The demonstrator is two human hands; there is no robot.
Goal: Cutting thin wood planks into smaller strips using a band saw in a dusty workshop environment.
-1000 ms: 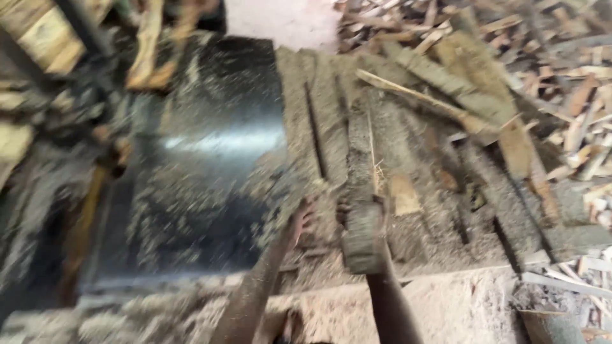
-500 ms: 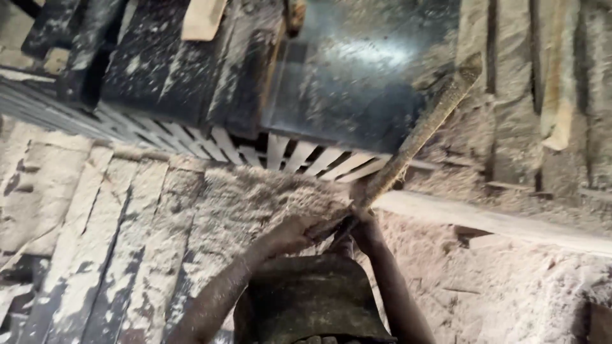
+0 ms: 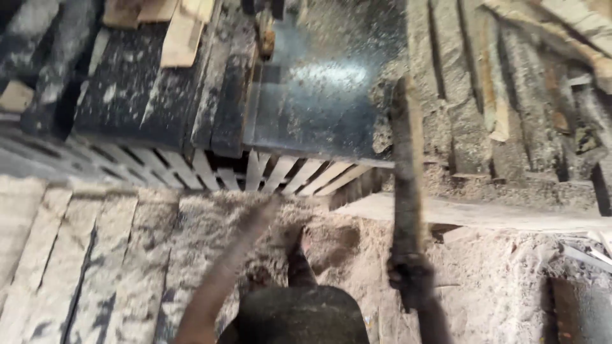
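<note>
Right hand (image 3: 411,275) fisted, forearm rising from below; left arm (image 3: 223,274) outstretched forward, blurred, hand indistinct.

Sawmill workshop — sawdust (image 3: 331,255), planks (image 3: 185,28)

A long dark wooden stick (image 3: 407,165) stands up in the right hand (image 3: 411,277), near the bottom right. Its top end reaches over the right edge of the flat shiny dark metal plate (image 3: 319,95). A row of slanted pale wooden slats (image 3: 255,171) lies just in front of the plate. A heap of sawdust (image 3: 255,242) lies in front of the slats, and the blurred left arm (image 3: 223,274) stretches across it. Rough wooden planks (image 3: 472,83) lie right of the plate. Short pale wood offcuts (image 3: 182,32) rest behind, at the upper left.
</note>
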